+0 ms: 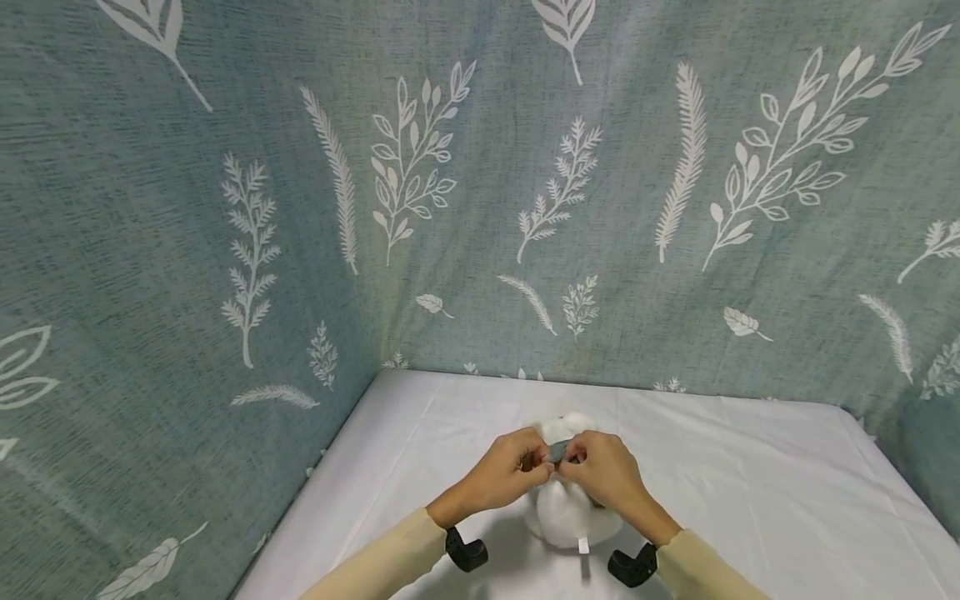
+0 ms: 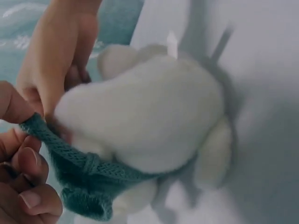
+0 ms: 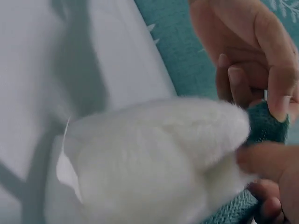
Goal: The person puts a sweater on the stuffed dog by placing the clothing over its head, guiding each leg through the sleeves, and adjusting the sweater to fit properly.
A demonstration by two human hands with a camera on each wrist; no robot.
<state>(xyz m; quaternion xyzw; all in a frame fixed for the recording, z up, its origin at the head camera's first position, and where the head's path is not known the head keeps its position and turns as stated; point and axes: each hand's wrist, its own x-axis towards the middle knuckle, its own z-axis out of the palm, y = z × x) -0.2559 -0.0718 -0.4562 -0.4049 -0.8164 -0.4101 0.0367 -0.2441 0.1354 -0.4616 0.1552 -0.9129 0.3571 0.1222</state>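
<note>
A white plush toy (image 1: 566, 512) stands on the white surface, its rear side with a small tag (image 1: 583, 546) facing me. Its teal knitted garment (image 2: 84, 163) has a ribbed edge and a short sleeve, and runs along the toy's far side in the left wrist view. My left hand (image 1: 502, 471) pinches one end of that garment between thumb and fingers at the toy's upper part. Close beside it, my right hand (image 1: 603, 471) holds the knit near the toy's neck. Part of the right fingers' grip is hidden behind the white plush (image 3: 145, 158).
A white cloth (image 1: 750, 483) covers the table under the toy. Teal fabric (image 1: 480, 167) with white leaf prints hangs behind and to the left. Black wrist devices (image 1: 467, 550) hang below both forearms, near the toy.
</note>
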